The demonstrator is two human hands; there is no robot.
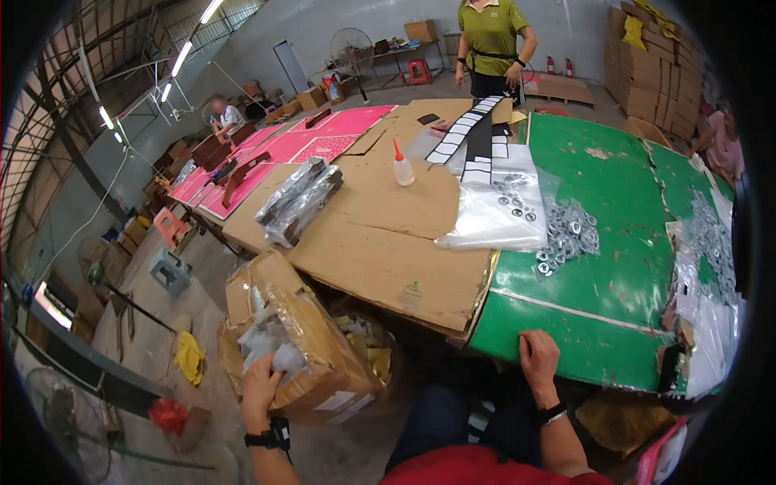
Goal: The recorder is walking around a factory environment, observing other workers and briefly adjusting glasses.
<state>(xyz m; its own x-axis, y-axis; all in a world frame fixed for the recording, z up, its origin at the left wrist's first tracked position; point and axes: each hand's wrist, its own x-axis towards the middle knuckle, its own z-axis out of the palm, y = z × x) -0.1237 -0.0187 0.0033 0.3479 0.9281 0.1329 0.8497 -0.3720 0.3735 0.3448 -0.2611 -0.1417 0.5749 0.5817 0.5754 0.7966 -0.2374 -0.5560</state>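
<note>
- Box (331, 343): open, beside the counter (404, 210), cloudy plastic (263, 335) in its mouth.
- Left grip (261, 380): at the box's mouth by the plastic, fingers bent; I can't tell whether they pinch it.
- Right grip (539, 356): right of the box, fingers curled; can't tell what's inside.
- Beyond the box: 1 wrapped bundle (299, 202), 1 bottle (403, 171).

Plastic (264, 337) in box (333, 349), bottle (404, 172) on cardboard (396, 238), bundle (300, 202) left of bottle, rings (572, 229) right
</note>
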